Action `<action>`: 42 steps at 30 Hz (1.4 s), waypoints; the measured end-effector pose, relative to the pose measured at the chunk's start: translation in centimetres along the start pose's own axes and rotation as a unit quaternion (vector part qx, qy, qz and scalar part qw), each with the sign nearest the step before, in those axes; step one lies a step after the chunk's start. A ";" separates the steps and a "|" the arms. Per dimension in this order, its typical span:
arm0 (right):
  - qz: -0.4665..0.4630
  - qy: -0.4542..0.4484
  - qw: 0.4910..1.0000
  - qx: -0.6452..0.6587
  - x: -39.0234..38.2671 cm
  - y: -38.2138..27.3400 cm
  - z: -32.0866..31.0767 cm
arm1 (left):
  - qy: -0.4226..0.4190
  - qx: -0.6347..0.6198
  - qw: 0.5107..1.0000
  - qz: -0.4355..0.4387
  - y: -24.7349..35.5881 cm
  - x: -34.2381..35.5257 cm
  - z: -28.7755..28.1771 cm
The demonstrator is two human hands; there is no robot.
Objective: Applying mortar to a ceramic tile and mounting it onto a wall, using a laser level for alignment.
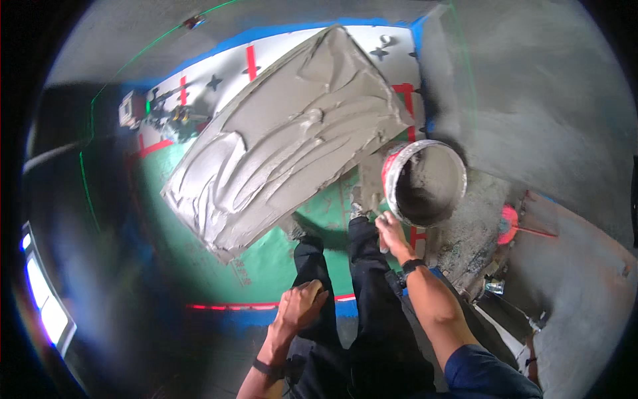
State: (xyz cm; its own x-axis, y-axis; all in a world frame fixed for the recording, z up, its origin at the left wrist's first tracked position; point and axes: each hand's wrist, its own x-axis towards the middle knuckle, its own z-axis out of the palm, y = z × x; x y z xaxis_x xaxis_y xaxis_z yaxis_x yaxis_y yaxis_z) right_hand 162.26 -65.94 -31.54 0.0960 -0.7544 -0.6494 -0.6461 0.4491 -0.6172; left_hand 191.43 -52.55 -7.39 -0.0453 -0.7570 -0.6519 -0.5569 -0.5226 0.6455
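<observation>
My right hand (393, 238) is closed around the handle of a trowel. Its flat grey blade (371, 178) sits between the bucket and the slab's lower right edge. Close by on the right stands a round bucket (462, 179), red and white outside, smeared with grey mortar and holding some. Ahead of me a large rectangular slab (286, 143) is covered in thick grey mortar with curved ridges and swirls. My left hand (302, 306) is curled closed in front of my left leg, apart from the slab; whatever its fingers might hold is hidden.
Green sheeting (193, 266) with red tape lies under and around the slab. Grey walls rise left and right. At the right are a pink round object (508, 224) with a stick-like handle and a dusty grey floor patch (475, 229). Tools (179, 120) lie beyond the slab's left side.
</observation>
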 end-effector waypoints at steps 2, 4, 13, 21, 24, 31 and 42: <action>0.026 -0.025 0.997 0.069 1.0 -2.5 0.4 | 0.012 -0.020 0.999 0.032 -0.3 0.0 0.9; 0.034 -0.063 0.991 0.110 2.4 -4.3 1.3 | 0.008 -0.027 0.999 0.024 -0.3 0.3 1.2; -0.220 -0.206 0.920 -0.251 -2.0 -1.8 8.1 | 0.044 -0.047 0.998 0.009 -2.8 -2.0 1.3; -0.275 -0.202 0.903 -0.259 -7.3 -5.5 12.9 | 0.054 -0.066 0.996 -0.024 -8.9 -7.1 2.1; -0.278 -0.163 0.901 -0.291 -8.4 -7.1 18.5 | 0.078 -0.084 0.993 -0.014 -11.0 -8.3 2.9; -0.299 -0.248 0.793 -0.468 -12.7 -6.3 25.4 | 0.090 -0.113 0.989 -0.046 -14.8 -10.8 3.5; -0.310 -0.302 0.734 -0.523 -16.4 -9.4 30.3 | 0.136 -0.163 0.972 -0.098 -18.9 -16.1 2.9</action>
State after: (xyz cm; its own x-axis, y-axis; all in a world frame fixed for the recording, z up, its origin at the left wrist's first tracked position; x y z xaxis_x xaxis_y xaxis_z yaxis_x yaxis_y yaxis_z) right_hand 189.68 -43.26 -28.51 0.7315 -0.1661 -0.6613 -0.5344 -0.7420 -0.4048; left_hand 200.27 -29.37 -10.27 0.2817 -0.6830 -0.6739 -0.2385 -0.7302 0.6403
